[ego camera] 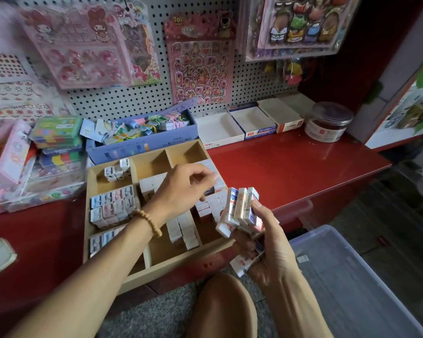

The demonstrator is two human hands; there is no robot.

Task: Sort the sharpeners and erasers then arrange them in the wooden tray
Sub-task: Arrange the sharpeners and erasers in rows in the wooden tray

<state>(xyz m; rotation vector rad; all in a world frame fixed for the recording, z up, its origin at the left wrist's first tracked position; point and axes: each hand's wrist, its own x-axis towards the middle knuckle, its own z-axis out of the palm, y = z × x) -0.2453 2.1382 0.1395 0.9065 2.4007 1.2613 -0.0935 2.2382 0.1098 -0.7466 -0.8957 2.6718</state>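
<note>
The shallow, light wooden divided tray (108, 242) on the red counter was judged well over half filled: pastel boxed sharpeners (112, 206) were packed in its left compartments and white wrapped erasers (183, 230) in its middle and right ones. A fanned stack of sleeved erasers (239, 211) was gripped in the right hand (266, 242), while the left hand (183, 189), fingers curled, was held over the eraser rows; whether anything was pinched could not be told. The two rear compartments were seen unfilled.

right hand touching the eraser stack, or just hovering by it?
Touching. The head view shows the right hand with fingers curled round the eraser stack, held beside the wooden tray's right edge.
</note>
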